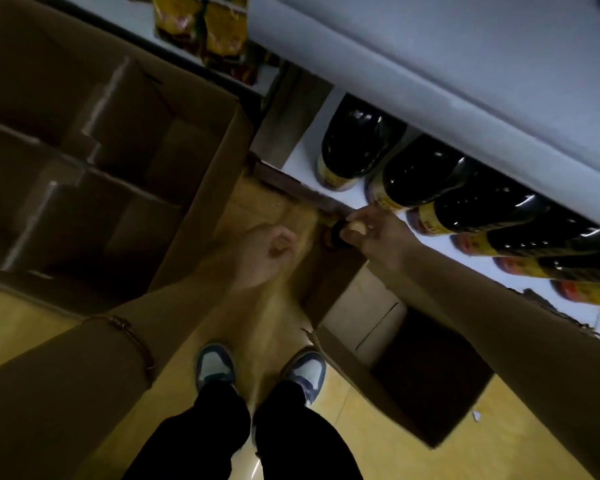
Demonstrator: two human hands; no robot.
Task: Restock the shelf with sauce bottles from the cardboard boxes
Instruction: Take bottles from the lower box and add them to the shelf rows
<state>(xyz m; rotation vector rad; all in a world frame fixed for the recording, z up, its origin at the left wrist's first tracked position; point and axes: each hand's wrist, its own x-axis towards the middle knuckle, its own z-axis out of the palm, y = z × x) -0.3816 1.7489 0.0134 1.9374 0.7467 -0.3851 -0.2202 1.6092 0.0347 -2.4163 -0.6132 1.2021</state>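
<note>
Just off the white shelf (pixel 302 147) edge, above the floor: dark sauce bottle (pixel 335 233), black-capped, apparently pinched at the neck by right hand (pixel 378 237); left hand (pixel 264 254) loosely curled, holding nothing.

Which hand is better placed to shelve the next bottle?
Right. The right hand already grips a dark bottle cap beside the shelf edge, near the row of sauce bottles. The left hand holds nothing, its fingers loosely curled, farther from the shelf.
</note>
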